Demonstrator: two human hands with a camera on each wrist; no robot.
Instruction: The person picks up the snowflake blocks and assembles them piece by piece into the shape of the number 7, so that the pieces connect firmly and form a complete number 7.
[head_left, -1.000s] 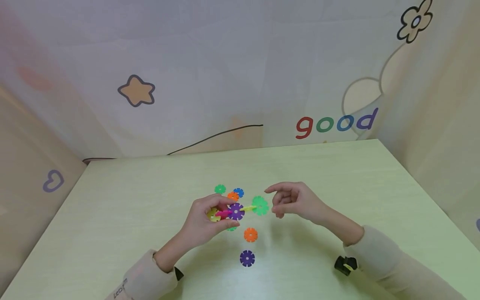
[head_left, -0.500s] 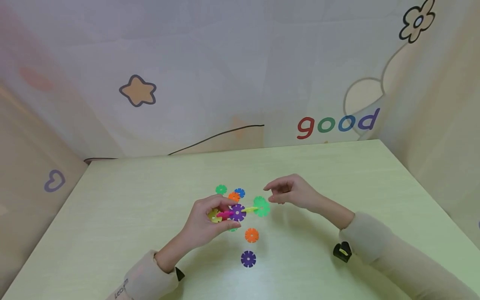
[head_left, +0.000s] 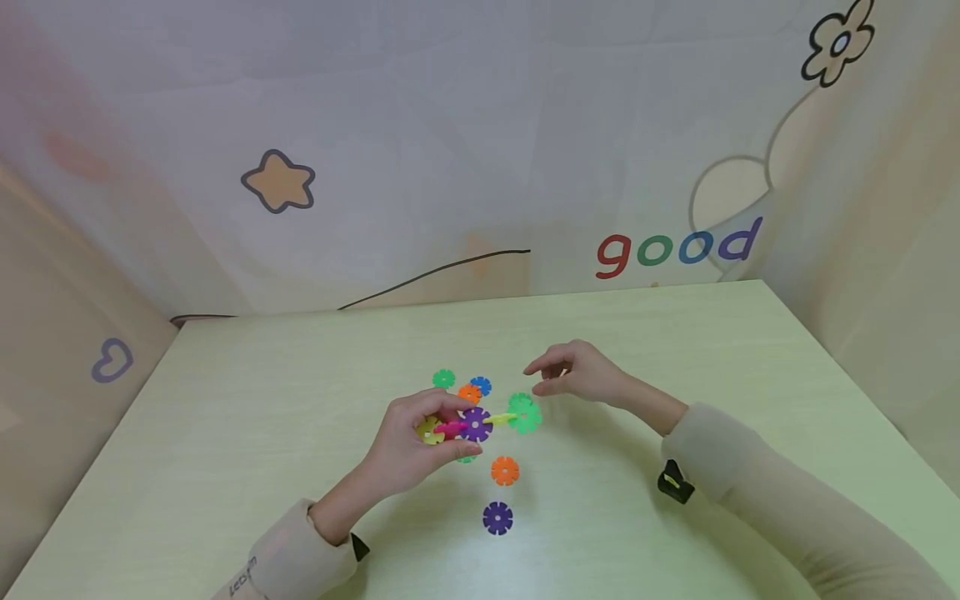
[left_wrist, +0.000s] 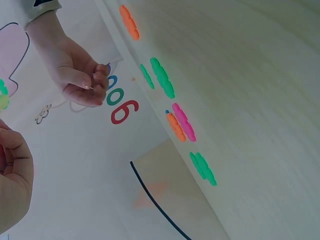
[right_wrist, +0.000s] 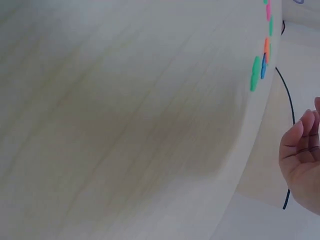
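In the head view, my left hand [head_left: 401,446] grips a chain of slotted plastic snowflake discs above the table. Between its thumb and fingers show a yellow disc [head_left: 428,431], a pink disc [head_left: 452,429] and a purple disc [head_left: 476,425]. Beyond the fingertips, a yellow disc seen edge-on [head_left: 500,419] joins a light green disc [head_left: 524,414] at the chain's right end. My right hand [head_left: 581,372] hovers just past that end, its fingers loosely bent around nothing. In the left wrist view, only the curled fingers of my left hand [left_wrist: 15,170] show.
Loose discs lie on the pale table [head_left: 262,400]: a purple one [head_left: 498,518] and an orange one [head_left: 505,471] nearer me, with a green one [head_left: 444,379], a blue one [head_left: 482,386] and another orange one [head_left: 469,393] farther back. A printed curtain [head_left: 420,167] hangs behind.
My right hand has moved left and farther back over the table, its fingers loosening from a tighter curl. My left hand keeps holding the chain in nearly the same place.
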